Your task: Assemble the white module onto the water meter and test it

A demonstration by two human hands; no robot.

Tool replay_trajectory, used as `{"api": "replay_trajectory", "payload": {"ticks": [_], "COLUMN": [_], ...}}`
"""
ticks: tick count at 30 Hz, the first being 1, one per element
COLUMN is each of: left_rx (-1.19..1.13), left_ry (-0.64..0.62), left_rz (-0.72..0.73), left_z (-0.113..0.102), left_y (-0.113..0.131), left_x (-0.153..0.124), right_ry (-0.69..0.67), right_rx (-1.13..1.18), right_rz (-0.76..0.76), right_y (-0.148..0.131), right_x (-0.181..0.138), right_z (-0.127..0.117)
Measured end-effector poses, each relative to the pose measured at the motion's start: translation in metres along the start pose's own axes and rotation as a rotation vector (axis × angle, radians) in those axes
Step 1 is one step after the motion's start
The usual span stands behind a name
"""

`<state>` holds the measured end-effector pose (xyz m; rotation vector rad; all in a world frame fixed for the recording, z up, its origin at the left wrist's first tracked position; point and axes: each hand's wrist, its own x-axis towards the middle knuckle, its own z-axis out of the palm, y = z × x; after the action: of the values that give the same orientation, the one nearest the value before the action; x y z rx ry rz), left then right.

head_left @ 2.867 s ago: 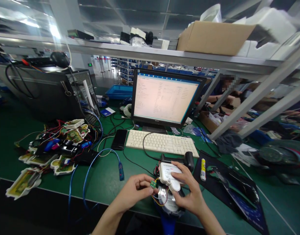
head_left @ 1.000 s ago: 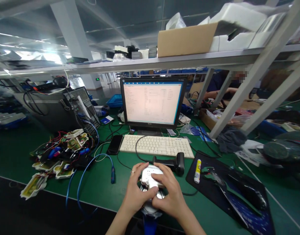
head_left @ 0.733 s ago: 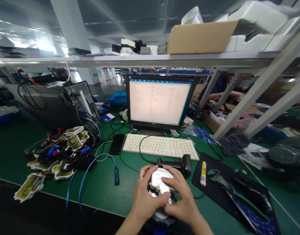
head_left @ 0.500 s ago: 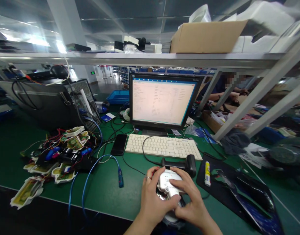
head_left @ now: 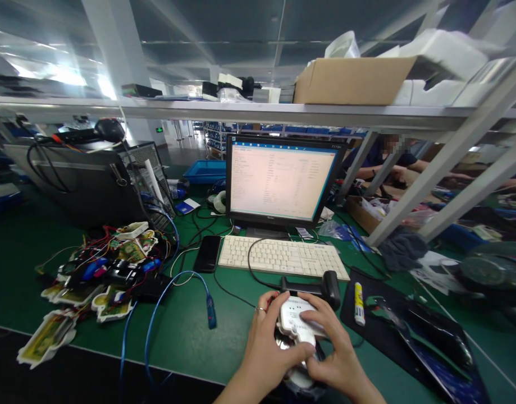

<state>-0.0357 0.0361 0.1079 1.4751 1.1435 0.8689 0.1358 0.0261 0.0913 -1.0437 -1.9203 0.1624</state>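
Between my hands, near the front edge of the green bench, is a white plastic housing [head_left: 295, 315] with small printed marks on its top. My left hand [head_left: 268, 348] grips its left side, fingers curled over the edge and thumb pressed on the near end. On the right, my right hand [head_left: 336, 348] holds the same housing, with a fingertip on its top face and the thumb close to the left one. A shiny rounded part, dark and white, shows beneath it; the fingers hide most of that. Just behind lies a black barcode scanner [head_left: 331, 289].
A white keyboard [head_left: 283, 256] and monitor [head_left: 278, 179] stand ahead. Wired circuit boards [head_left: 114, 275], a phone [head_left: 207, 253] and a blue cable [head_left: 148, 320] lie left. Right are a yellow marker [head_left: 359, 306], a black mat and glossy shells [head_left: 434, 322]. Another person sits beyond the frame.
The view has tilted slightly upward, so the scene sits a little lower. My hands keep nearly the same grip on the white housing.
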Motion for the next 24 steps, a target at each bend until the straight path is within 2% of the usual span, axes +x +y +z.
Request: {"api": "replay_trajectory", "payload": {"ticks": [2, 3, 5, 7, 9, 11, 14, 17, 20, 24], "left_rx": [-0.086, -0.084, 0.099, 0.439, 0.551, 0.572, 0.496, 0.328, 0.166, 0.038], "left_ry": [-0.031, 0.01, 0.219, 0.367, 0.401, 0.388, 0.346, 0.322, 0.312, 0.248], "left_rz": [0.03, 0.043, 0.016, -0.151, -0.27, -0.345, -0.364, -0.306, -0.19, 0.008], "left_z": [-0.02, -0.033, -0.063, -0.092, -0.114, -0.126, -0.129, -0.123, -0.108, -0.072], "left_y": [-0.005, -0.008, -0.017, -0.028, -0.038, -0.048, -0.055, -0.047, -0.02, 0.028], "left_x": [0.001, 0.001, 0.002, 0.001, -0.001, -0.002, 0.0, 0.005, 0.011, 0.021], "right_ry": [-0.003, -0.007, -0.009, -0.013, -0.015, -0.017, -0.019, -0.021, -0.012, 0.004], "right_rx": [0.0, -0.001, -0.007, -0.008, -0.002, 0.004, 0.02, 0.048, 0.074, 0.101], "right_rz": [0.044, 0.056, 0.052, 0.042, 0.033, 0.026, 0.02, 0.029, 0.035, 0.035], "right_y": [0.0, 0.0, 0.0, 0.001, 0.001, 0.001, 0.001, 0.002, 0.002, 0.001], "right_x": [0.0, 0.0, 0.001, 0.002, 0.002, 0.003, 0.002, 0.003, 0.004, 0.006], "right_z": [0.0, 0.0, 0.0, -0.001, -0.001, -0.002, -0.003, -0.002, -0.001, 0.001]}}
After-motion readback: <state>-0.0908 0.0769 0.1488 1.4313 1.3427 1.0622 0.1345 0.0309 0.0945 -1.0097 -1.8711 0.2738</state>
